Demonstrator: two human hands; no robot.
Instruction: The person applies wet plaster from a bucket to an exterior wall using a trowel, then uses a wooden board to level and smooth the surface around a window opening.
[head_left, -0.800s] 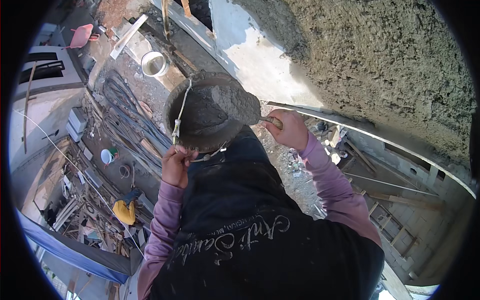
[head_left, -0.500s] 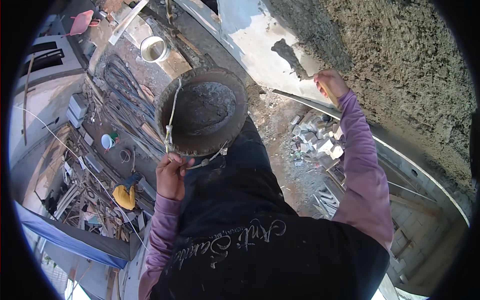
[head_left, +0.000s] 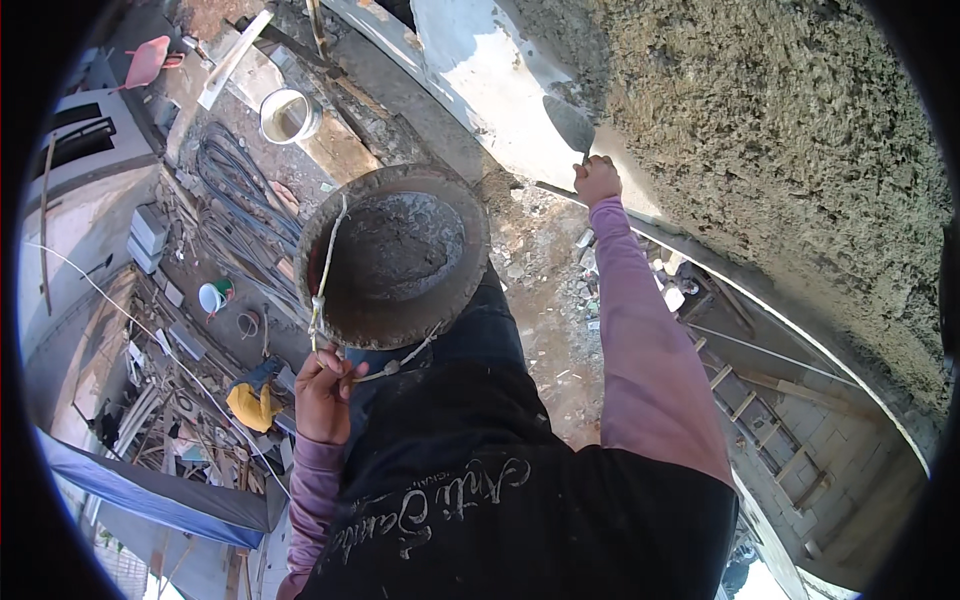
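Right grip (head_left: 598, 180) clamped round one trowel (head_left: 569, 122), its blade up by the wall (head_left: 470, 85) at upper centre; left grip (head_left: 322, 395) pinched together on the cord (head_left: 318, 303) of one mortar bucket (head_left: 350, 285), centre left. Beyond, I count two pails (head_left: 275, 110), left, one pink wheelbarrow (head_left: 148, 62), upper left.

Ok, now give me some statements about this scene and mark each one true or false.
1. The left hand holds the cord handle of the mortar bucket. True.
2. The right hand grips a paintbrush. False: it grips a trowel.
3. The mortar bucket is heaped above its rim. False: the mortar lies below it.
4. A white pail appears up and left of the mortar bucket. True.
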